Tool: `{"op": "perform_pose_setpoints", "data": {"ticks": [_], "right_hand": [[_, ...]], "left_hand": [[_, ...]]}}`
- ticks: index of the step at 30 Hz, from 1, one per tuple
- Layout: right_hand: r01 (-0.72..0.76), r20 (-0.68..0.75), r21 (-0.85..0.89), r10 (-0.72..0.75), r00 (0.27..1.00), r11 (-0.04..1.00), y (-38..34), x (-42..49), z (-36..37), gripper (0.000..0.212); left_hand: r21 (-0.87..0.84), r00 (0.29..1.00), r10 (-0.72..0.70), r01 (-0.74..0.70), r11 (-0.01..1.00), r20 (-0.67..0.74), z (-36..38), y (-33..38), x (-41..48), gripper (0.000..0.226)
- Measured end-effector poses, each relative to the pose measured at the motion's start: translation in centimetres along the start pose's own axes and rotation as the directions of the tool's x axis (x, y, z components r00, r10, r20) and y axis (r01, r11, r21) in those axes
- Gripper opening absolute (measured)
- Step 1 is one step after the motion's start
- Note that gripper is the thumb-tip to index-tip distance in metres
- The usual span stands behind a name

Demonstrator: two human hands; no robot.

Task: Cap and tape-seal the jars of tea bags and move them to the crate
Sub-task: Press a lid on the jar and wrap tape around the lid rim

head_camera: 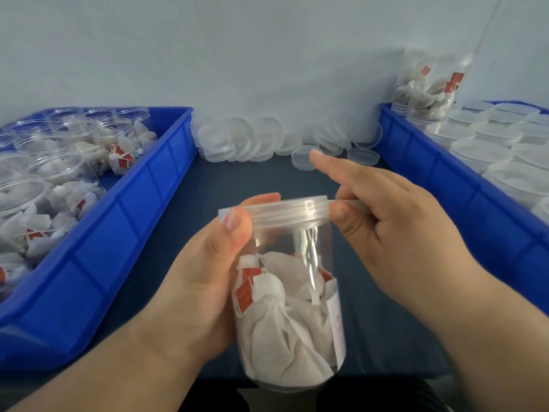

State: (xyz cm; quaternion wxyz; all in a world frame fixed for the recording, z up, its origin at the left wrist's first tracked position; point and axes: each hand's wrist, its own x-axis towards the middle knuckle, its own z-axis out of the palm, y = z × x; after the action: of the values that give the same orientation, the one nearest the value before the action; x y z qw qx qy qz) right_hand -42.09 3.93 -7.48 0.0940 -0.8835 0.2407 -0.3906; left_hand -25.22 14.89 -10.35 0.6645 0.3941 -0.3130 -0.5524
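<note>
Clear jar (292,292), slightly tilted, gripped by left hand (202,278). White tea bags (279,328) with red tags fill lower half. Translucent cap (276,212) on. Clear tape strip (341,200) runs from cap rim (hard to see) into right hand (401,227) pinch. Left blue crate (118,233): uncapped jars (59,162). Right blue crate (445,173): capped jars (490,144). Loose caps (252,141) heaped between crates at back.

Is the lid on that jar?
On: the clear lid covers the mouth of the jar; the right hand pinches tape at its rim.
</note>
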Motion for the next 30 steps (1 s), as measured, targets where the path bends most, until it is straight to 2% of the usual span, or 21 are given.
{"op": "perform_pose_setpoints", "data": {"ticks": [3, 7, 11, 14, 17, 20, 23, 30], "right_hand": [[0.008, -0.018, -0.046, -0.009, 1.000, 0.999, 0.0, -0.2, 0.1, 0.048], [-0.005, -0.114, -0.142, -0.012, 0.993, 0.990, -0.2, -0.7, 0.0, 0.045], [0.050, -0.094, -0.214, -0.072, 0.993, 0.976, -0.9, -1.1, -0.1, 0.039], [0.039, -0.024, -0.124, -0.043, 0.999, 0.991, -0.8, -0.9, -0.8, 0.040], [-0.024, 0.083, 0.053, 0.019, 0.996, 0.998, -0.3, -0.4, -2.0, 0.043], [-0.042, 0.106, 0.212, 0.020, 0.994, 0.976, 0.5, 0.0, -3.0, 0.042], [-0.034, 0.109, 0.316, 0.000, 0.994, 0.948, 1.0, 0.2, -3.6, 0.041], [-0.025, 0.016, 0.180, 0.022, 1.000, 0.983, 0.4, 0.0, -2.5, 0.036]], "left_hand": [[0.040, 1.000, 0.022, -0.022, 0.999, -0.005, -0.4, 0.0, 0.1, 0.104], [0.185, 0.983, 0.169, -0.154, 0.971, -0.068, -0.7, -0.2, 0.3, 0.092], [0.321, 0.981, 0.185, -0.159, 0.934, -0.053, -0.3, -0.7, 0.5, 0.122], [0.356, 0.976, 0.198, -0.156, 0.921, -0.086, -0.4, -0.6, 0.6, 0.115], [0.263, 0.973, 0.181, -0.138, 0.955, -0.147, -0.6, -0.6, 0.6, 0.101], [0.118, 0.982, 0.084, -0.065, 0.991, -0.167, -0.5, -0.7, 0.3, 0.107], [0.043, 0.985, 0.046, -0.039, 0.998, -0.169, -0.4, -0.5, 0.1, 0.106], [-0.078, 0.998, 0.017, -0.022, 0.997, -0.064, 0.7, -0.2, -0.4, 0.118]]}}
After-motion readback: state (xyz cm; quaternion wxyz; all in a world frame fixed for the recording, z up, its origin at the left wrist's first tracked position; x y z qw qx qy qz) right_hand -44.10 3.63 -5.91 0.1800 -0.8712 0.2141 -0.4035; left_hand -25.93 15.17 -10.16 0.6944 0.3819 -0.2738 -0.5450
